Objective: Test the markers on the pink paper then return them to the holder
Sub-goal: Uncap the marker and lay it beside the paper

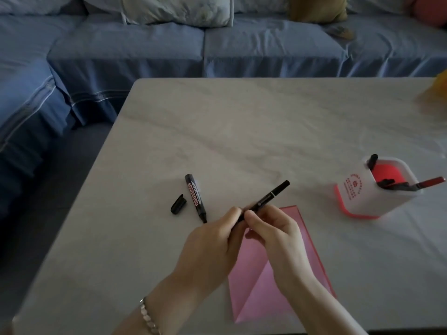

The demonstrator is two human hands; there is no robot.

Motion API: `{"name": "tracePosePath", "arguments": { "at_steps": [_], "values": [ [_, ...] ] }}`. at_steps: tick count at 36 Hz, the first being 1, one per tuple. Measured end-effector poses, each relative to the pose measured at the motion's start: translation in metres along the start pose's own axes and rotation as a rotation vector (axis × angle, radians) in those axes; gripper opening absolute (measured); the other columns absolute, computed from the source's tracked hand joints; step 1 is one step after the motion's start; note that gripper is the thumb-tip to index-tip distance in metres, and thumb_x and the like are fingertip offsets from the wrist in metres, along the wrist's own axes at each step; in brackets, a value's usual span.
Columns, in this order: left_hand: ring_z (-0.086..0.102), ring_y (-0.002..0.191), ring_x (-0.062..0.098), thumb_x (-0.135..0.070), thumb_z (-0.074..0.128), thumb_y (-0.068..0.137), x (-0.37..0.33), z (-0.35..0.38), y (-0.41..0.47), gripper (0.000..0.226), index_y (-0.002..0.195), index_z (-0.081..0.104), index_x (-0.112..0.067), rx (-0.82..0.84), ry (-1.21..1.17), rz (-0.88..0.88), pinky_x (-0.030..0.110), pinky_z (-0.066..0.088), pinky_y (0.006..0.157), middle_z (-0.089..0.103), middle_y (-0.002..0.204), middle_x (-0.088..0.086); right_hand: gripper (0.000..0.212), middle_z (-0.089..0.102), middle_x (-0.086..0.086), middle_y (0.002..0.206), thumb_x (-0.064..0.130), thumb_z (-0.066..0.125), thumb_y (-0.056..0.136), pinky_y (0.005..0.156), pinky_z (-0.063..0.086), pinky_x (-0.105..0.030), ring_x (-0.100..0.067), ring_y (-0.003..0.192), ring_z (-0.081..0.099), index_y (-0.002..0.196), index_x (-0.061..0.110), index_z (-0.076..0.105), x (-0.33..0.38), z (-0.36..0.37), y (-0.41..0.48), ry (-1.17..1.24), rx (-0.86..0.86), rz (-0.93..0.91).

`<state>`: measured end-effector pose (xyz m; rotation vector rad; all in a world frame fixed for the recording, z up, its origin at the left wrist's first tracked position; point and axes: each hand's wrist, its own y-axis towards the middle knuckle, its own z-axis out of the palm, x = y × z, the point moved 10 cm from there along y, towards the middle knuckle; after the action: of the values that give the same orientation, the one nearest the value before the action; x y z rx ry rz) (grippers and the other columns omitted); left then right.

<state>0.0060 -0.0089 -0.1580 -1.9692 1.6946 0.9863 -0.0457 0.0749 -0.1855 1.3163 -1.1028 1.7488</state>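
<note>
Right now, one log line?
left hand, right hand: grip thin marker | whiteboard marker: uncapped | cap: beside it | holder: pens inside

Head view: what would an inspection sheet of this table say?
Surface: pale marbled table.
Job's things: pink paper partly hidden by arms; thin black marker held; whiteboard marker lies uncapped, cap apart to its left; holder contains more markers.
Clutter: blurred yellow object at the right edge.
Fingers: left hand and right hand both grip the thin black marker.
Cables: nothing seen.
Surroundings: blue sofa, cushions.
</note>
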Motion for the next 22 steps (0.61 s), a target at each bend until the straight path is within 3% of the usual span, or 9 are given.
{"name": "tracePosePath", "arguments": {
  "at_steps": [3, 5, 7, 9, 12, 15, 19, 22],
  "values": [
    [0.052, 0.055, 0.013, -0.054, 0.023, 0.09, 0.009, -0.002, -0.002, 0.036, 0.106, 0.048, -0.035, 0.029, -0.015, -0.031, 0.03, 0.043, 0.054, 0.057, 0.062, -0.007, 0.012, 0.067, -0.004, 0.07, 0.001, 0.056, 0.083, 0.064, 0.053, -0.021, -0.011, 0.068, 0.063, 0.079, 0.004, 0.067, 0.0, 0.006, 0.003, 0.008, 0.057, 0.01],
    [0.057, 0.065, 0.011, -0.058, 0.023, 0.09, 0.012, -0.006, -0.002, 0.034, 0.108, 0.042, -0.037, 0.028, 0.033, -0.047, 0.025, 0.044, 0.056, 0.06, 0.066, -0.009, 0.014, 0.067, -0.003, 0.069, -0.001, 0.054, 0.084, 0.066, 0.054, -0.024, -0.013, 0.067, 0.064, 0.079, 0.004, 0.066, 0.002, 0.008, 0.007, 0.041, 0.069, 0.011],
    [0.053, 0.06, 0.005, -0.057, 0.027, 0.087, 0.024, -0.01, -0.002, 0.031, 0.108, 0.035, -0.036, 0.019, 0.014, -0.137, 0.017, 0.037, 0.051, 0.051, 0.06, -0.011, 0.017, 0.067, -0.002, 0.067, -0.002, 0.05, 0.087, 0.06, 0.054, -0.022, -0.011, 0.063, 0.065, 0.077, 0.005, 0.063, 0.006, 0.001, 0.017, 0.124, 0.009, 0.019],
    [0.049, 0.054, 0.0, -0.042, 0.038, 0.092, 0.043, -0.017, -0.005, 0.018, 0.107, 0.03, -0.035, -0.026, -0.117, -0.282, 0.016, 0.036, 0.05, 0.051, 0.063, -0.008, 0.02, 0.067, -0.003, 0.069, -0.001, 0.047, 0.089, 0.055, 0.053, -0.018, -0.009, 0.059, 0.065, 0.077, 0.007, 0.06, 0.013, -0.012, 0.03, 0.134, -0.061, 0.004],
    [0.046, 0.053, 0.008, -0.014, 0.038, 0.095, 0.065, -0.03, -0.017, 0.019, 0.093, 0.033, -0.031, -0.107, -0.239, -0.366, 0.019, 0.035, 0.049, 0.057, 0.077, -0.001, 0.017, 0.063, -0.002, 0.071, 0.005, 0.047, 0.091, 0.051, 0.048, -0.016, -0.01, 0.058, 0.062, 0.085, 0.012, 0.06, 0.025, -0.018, 0.053, -0.112, -0.048, -0.025],
    [0.051, 0.066, 0.021, -0.005, 0.041, 0.093, 0.081, -0.039, -0.029, 0.025, 0.09, 0.036, -0.029, -0.159, -0.27, -0.383, 0.019, 0.041, 0.056, 0.061, 0.09, -0.006, 0.017, 0.058, 0.001, 0.065, 0.012, 0.048, 0.091, 0.055, 0.042, -0.023, -0.014, 0.058, 0.054, 0.097, 0.007, 0.063, 0.024, -0.006, 0.079, -0.479, 0.034, -0.041],
    [0.063, 0.082, 0.001, -0.008, 0.051, 0.091, 0.102, -0.05, -0.041, 0.016, 0.093, 0.047, -0.023, -0.239, -0.295, -0.42, 0.012, 0.045, 0.071, 0.067, 0.093, -0.012, 0.022, 0.062, -0.003, 0.077, 0.023, 0.053, 0.09, 0.053, 0.039, -0.022, -0.017, 0.067, 0.056, 0.105, 0.012, 0.064, 0.009, 0.032, 0.101, -0.791, 0.168, -0.092],
    [0.062, 0.082, -0.003, -0.01, 0.059, 0.087, 0.104, -0.062, -0.041, 0.017, 0.086, 0.053, -0.026, -0.307, -0.25, -0.413, 0.003, 0.042, 0.067, 0.069, 0.086, -0.01, 0.025, 0.065, -0.012, 0.088, 0.023, 0.056, 0.088, 0.061, 0.043, -0.028, -0.026, 0.078, 0.058, 0.102, 0.005, 0.065, -0.009, 0.048, 0.112, -0.932, 0.176, -0.074]
  ]
}}
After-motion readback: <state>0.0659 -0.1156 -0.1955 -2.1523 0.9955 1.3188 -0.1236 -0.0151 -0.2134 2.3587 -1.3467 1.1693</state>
